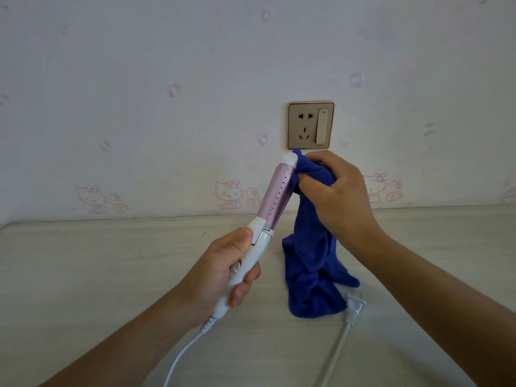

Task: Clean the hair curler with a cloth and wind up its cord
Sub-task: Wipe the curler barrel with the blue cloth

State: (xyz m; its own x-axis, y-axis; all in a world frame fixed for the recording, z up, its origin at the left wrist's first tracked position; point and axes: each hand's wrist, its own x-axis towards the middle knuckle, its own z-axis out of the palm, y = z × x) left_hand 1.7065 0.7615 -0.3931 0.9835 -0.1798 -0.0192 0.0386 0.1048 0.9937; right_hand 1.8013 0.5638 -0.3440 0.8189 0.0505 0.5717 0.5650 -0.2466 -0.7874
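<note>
- The left hand [223,272] is curled round the white handle [245,270] of the hair curler [275,196], thumb up near the collar. It holds the curler tilted above the table [111,261], tip pointing up and away toward the wall.
- The right hand [337,191] is bunched round a blue cloth [312,261]. Its fingers pinch a wad of it against the right side of the pink barrel, just under the white tip [290,158]. The rest of the cloth hangs down and pools on the table.
- Wiping seems to be the step in hand, at the top of the barrel. To do it well, I'd fold the cloth right round the barrel, not against one side only. Then I'd draw it down toward the handle while the left hand turns the curler, so the row of small holes and the far side both get covered.
- Gathering up the loose tail would keep it from dragging over the plug [354,305], which lies on the table right against the cloth's lower right edge.
- The cord [178,356] leaves the base of the handle and runs off the near edge of view. Another stretch comes back up to the plug, so it is not yet wound.
- I see no box or pouch for the curler. The nearest thing to a holder is the wall socket [310,125], with nothing plugged in.
</note>
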